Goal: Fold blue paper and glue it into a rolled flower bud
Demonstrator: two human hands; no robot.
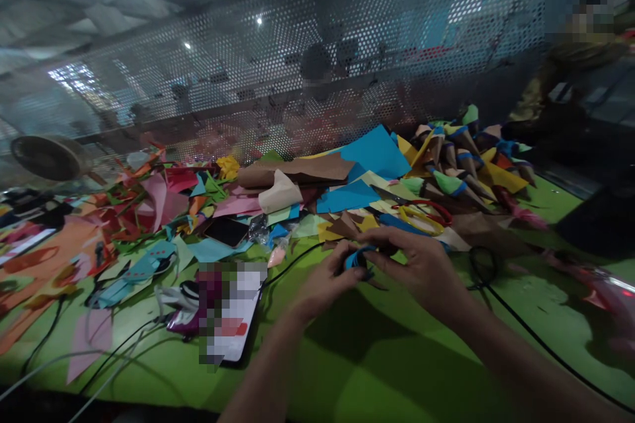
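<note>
Both my hands meet over the green table, just in front of a heap of coloured paper. My left hand is closed, its fingertips pinching a small blue paper piece. My right hand curls over the same blue piece from the right, fingers bent around it. Behind my hands lie blue sheets, brown paper and yellow scraps. Red-handled scissors rest just beyond my right hand.
Several rolled paper cones are piled at the back right. A phone and a dark phone lie to the left among cables. A perforated metal screen backs the table. Another person stands far right.
</note>
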